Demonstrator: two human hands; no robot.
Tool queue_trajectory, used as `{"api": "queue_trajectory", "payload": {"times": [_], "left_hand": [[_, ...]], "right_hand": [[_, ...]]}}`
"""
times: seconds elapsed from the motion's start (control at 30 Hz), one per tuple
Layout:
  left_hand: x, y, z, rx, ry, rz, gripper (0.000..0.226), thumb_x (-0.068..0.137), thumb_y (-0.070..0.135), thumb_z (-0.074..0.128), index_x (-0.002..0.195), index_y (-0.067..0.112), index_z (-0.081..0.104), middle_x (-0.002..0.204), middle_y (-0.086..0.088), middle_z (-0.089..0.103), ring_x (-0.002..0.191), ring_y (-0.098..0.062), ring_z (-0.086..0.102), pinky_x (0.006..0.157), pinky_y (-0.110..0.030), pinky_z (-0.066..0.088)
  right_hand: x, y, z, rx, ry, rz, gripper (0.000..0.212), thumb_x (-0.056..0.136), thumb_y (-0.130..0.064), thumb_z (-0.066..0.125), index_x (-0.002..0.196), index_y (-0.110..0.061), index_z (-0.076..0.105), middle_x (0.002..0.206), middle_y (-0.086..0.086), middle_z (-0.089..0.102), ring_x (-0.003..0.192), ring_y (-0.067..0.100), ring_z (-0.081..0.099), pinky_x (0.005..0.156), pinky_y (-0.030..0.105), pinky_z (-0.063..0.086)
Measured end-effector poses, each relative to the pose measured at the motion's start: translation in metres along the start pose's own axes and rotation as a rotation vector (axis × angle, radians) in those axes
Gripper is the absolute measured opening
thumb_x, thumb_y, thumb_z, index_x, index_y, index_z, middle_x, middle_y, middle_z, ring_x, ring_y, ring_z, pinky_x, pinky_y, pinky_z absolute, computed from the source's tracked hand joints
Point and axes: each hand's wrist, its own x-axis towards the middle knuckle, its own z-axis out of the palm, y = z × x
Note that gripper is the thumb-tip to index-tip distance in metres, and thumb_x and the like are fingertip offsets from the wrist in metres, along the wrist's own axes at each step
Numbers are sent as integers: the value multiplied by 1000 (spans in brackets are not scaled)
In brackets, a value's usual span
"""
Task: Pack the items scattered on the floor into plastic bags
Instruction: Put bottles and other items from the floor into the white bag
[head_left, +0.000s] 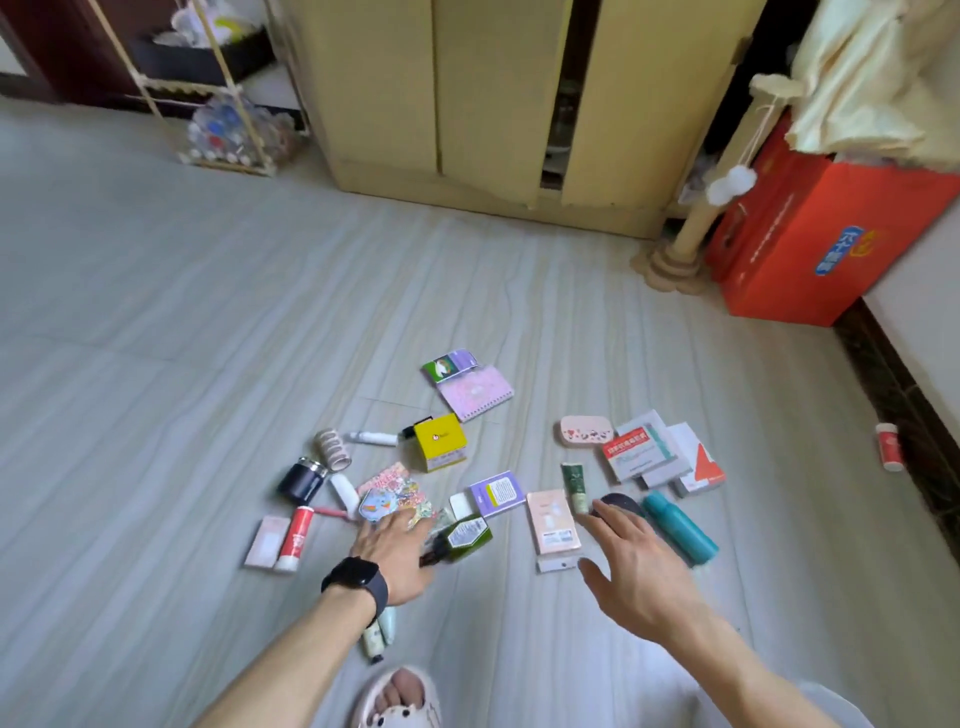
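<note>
Left hand (392, 545) and right hand (631, 566) are hovering, grips spread, above the items (441, 441); red carton (779, 260) lettering is showing blurred.

Both bare forearms reach forward and down from the lower edge of the view. The left hand (393, 551) is palm down, fingers stretched ahead and close together, thumb out to the side, with a black smartwatch (356, 578) on its wrist. The right hand (636, 564) is also palm down, fingers spread and relaxed, gripping nothing
</note>
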Motion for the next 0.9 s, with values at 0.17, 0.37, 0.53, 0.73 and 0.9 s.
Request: {"api": "queue_trajectory", "payload": {"times": [0.17,0.37,0.53,0.73,0.9], "left_hand": [[46,6,49,-11,-49,6,74,81,52,55,147,34,27,148,0,36,136,-24,37,108,-43,30],[99,21,87,32,-18,117,80,86,50,56,151,47,9,158,-5,18,143,-28,26,112,-41,28],[109,36,92,149,62,121,69,83,18,63,140,45,34,119,-7,53,106,-30,54,92,-39,40],[96,39,95,199,46,211,64,81,5,51,132,42,40,113,-8,53,104,-31,51,92,-41,34],[75,38,91,79,41,182,65,85,14,49,136,52,33,121,-3,50,116,-28,47,98,-44,29]], "right_hand": [[55,16,71,-5,-292,174,54,96,-47,46,146,-28,39,162,0,23,146,24,25,108,38,40],[98,23,132,33,-326,344,66,94,-57,45,152,-39,20,152,8,35,134,34,39,96,43,46],[116,22,158,-20,-242,388,55,88,-63,54,131,-33,39,122,7,49,111,33,50,70,38,46],[107,22,169,-126,-272,381,50,88,-41,56,131,-23,37,113,13,47,100,31,50,64,34,42],[52,12,159,-135,-285,262,72,72,-44,71,128,-30,28,98,9,48,72,26,36,56,33,44]]}}
